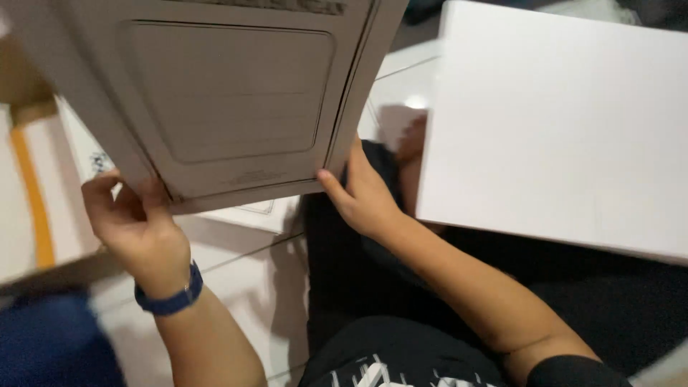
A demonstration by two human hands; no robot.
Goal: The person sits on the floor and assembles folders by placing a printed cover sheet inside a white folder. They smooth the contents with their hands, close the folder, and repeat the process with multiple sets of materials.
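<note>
A large flat grey-brown cardboard piece (222,93) with a pressed rectangular panel is held up in front of me. My left hand (132,218), with a blue band at the wrist, grips its lower left corner. My right hand (362,193) holds its lower right edge, thumb on the near face. To the right, a big plain white board or box (559,129) lies tilted over my dark-clothed lap.
White floor tiles (244,272) lie below. At the left a white box with an orange stripe (32,193) stands on the floor. A blue object (50,344) sits at the bottom left corner. More white cardboard (251,213) lies under the held piece.
</note>
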